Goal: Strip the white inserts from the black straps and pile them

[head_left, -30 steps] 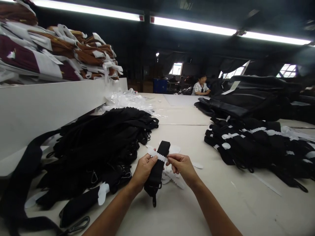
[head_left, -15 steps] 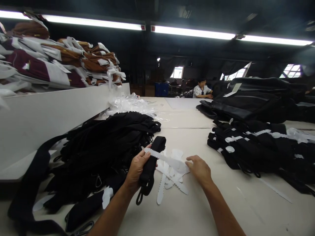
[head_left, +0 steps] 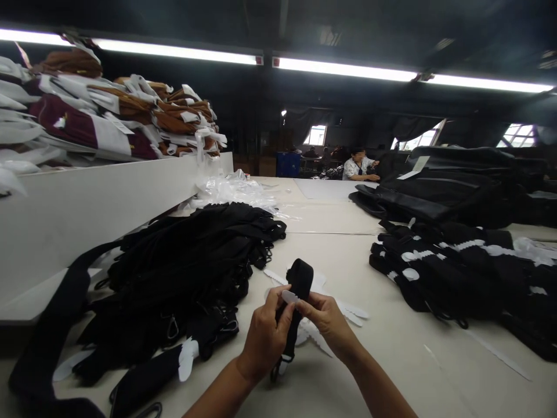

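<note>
A folded black webbing strap (head_left: 301, 277) stands between my two hands, its looped end up and away from me. My left hand (head_left: 264, 331) is closed round the strap's left side, thumb and forefinger at a white serrated paper band (head_left: 289, 296). The band crosses the strap. From the right, my right hand (head_left: 333, 325) pinches the band against the strap with thumb and fingers. Part of the band is hidden by the fingers. Beneath the hands, several loose white serrated bands (head_left: 317, 337) lie on the table.
A heap of black straps with metal clips (head_left: 187, 255) lies to the left, beside a white partition (head_left: 104, 203). Banded black straps (head_left: 439, 273) are piled right, with black bags (head_left: 444, 186) behind. Clear plastic bags (head_left: 239, 188) lie further back. A person (head_left: 359, 167) sits beyond the table.
My right hand has moved left onto the strap. The band, stretched out to the right before, is now wrapped about the strap. The strap has shifted slightly right and down.
</note>
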Demonstrator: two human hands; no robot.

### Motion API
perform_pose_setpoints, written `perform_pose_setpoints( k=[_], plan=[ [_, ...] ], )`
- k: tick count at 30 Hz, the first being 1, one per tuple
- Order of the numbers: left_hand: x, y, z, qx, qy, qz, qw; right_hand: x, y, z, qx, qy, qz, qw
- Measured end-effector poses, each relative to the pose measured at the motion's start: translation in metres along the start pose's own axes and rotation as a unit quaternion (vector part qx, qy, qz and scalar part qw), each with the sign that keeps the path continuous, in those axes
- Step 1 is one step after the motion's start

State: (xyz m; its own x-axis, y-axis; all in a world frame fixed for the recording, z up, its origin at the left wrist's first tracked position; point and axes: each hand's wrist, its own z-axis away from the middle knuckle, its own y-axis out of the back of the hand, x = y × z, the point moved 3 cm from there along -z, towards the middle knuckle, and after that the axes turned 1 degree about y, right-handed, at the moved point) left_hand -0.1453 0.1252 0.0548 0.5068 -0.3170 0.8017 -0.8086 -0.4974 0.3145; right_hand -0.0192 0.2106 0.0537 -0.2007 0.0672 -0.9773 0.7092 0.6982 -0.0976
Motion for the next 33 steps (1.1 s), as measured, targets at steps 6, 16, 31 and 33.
perform_pose_setpoints(
  k=[6,16,31,33],
  plan=[
    [-0.006,0.001,-0.007,-0.004,0.204,0.205,0.957,0.001,-0.003,0.000,0.041,0.000,-0.112,0.993],
    [-0.015,-0.007,-0.007,-0.069,0.273,0.217,0.934,0.011,-0.009,-0.004,0.107,0.005,-0.182,0.977],
    [-0.028,0.000,-0.012,-0.078,0.145,-0.021,0.986,0.002,-0.008,0.002,0.159,0.132,0.259,0.944],
    [-0.028,-0.002,-0.013,-0.091,0.128,0.001,0.988,0.000,-0.005,0.002,0.146,0.119,0.256,0.948]
  ],
)
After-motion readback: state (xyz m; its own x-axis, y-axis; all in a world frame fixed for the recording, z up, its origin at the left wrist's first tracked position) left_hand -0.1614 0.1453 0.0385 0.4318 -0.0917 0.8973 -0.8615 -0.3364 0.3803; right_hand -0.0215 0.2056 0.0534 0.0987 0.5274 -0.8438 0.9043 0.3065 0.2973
